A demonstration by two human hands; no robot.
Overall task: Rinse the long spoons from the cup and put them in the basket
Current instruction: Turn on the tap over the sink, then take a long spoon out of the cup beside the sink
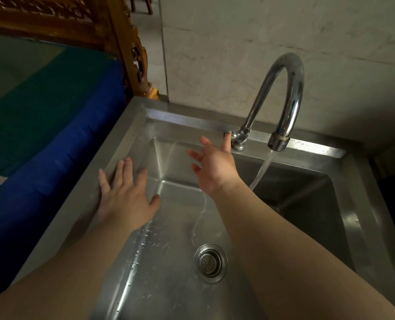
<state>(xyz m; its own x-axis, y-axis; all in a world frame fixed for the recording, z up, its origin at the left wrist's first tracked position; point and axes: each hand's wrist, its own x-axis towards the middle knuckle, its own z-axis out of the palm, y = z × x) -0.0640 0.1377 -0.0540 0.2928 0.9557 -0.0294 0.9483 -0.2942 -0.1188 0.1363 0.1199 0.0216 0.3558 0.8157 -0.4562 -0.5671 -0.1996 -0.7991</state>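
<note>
A steel sink (344, 197) fills the view. A curved chrome tap (289, 88) rises from its back rim, and a stream of water (260, 172) runs from the spout into the basin. My right hand (215, 167) is open, with one finger touching the tap's small lever (227, 133) at the base. My left hand (125, 192) lies flat and open on the sink's left rim, holding nothing. No spoons, cup or basket are in view.
A round drain strainer (210, 262) sits in the basin floor, with water drops on the left wall. A blue and green mattress (41, 116) and a carved wooden frame (127, 42) stand left of the sink. A pale tiled wall (261, 42) is behind.
</note>
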